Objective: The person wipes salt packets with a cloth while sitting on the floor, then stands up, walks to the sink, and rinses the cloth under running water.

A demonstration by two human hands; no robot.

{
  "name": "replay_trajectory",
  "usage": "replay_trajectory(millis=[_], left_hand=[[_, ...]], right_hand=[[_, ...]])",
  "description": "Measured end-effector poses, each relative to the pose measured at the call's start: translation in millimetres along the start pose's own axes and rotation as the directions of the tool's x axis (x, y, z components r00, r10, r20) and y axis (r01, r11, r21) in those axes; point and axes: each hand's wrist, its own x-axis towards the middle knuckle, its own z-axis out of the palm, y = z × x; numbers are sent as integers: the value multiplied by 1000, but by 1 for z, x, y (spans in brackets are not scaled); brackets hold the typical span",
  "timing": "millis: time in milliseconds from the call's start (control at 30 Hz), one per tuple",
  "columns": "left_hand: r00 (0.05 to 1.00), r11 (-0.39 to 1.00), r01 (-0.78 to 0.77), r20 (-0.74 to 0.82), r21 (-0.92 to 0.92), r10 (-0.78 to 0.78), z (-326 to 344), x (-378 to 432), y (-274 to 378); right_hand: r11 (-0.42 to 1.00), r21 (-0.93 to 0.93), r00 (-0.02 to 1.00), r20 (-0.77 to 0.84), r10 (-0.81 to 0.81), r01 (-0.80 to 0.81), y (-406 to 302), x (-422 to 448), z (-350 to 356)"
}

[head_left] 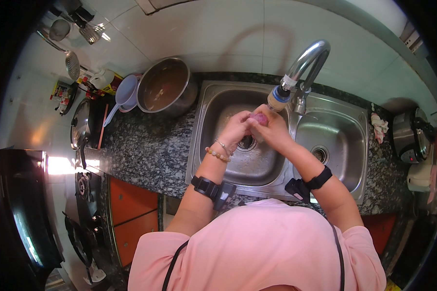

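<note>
My left hand (236, 127) and my right hand (272, 125) meet over the left bowl of a stainless steel double sink (266, 174). Between them they hold a small round pinkish-purple item (260, 119), partly covered by the fingers; its exact kind cannot be told. Both hands are just below the filter nozzle (279, 98) of the chrome faucet (307, 54). The drain (246, 143) shows beneath my hands. A beaded bracelet and a thin bangle are on my left wrist.
On the granite counter (145, 152), left of the sink, stand a steel pot of brownish liquid (164, 85) and a blue plastic dipper (125, 91). A cloth (379, 127) and an electric cooker (409, 134) are at the right. Utensils (73, 65) hang on the wall.
</note>
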Motion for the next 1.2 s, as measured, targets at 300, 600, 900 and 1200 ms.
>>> replay_trajectory(millis=[300,600,900,1200], left_hand=[[986,985,-164,24,51,163,11,5,12],[956,985,-155,-238,74,169,9,-2,19],[802,871,43,537,-490,262,-4,8,-29],[930,717,233,365,-657,32,-14,14,-30]], right_hand=[[955,-277,982,123,140,-102,-11,3,-8],[993,119,988,155,-29,11,21,10,-6],[961,30,950,-157,-269,277,-3,-23,39],[967,-199,983,-53,-176,162,2,-25,39]])
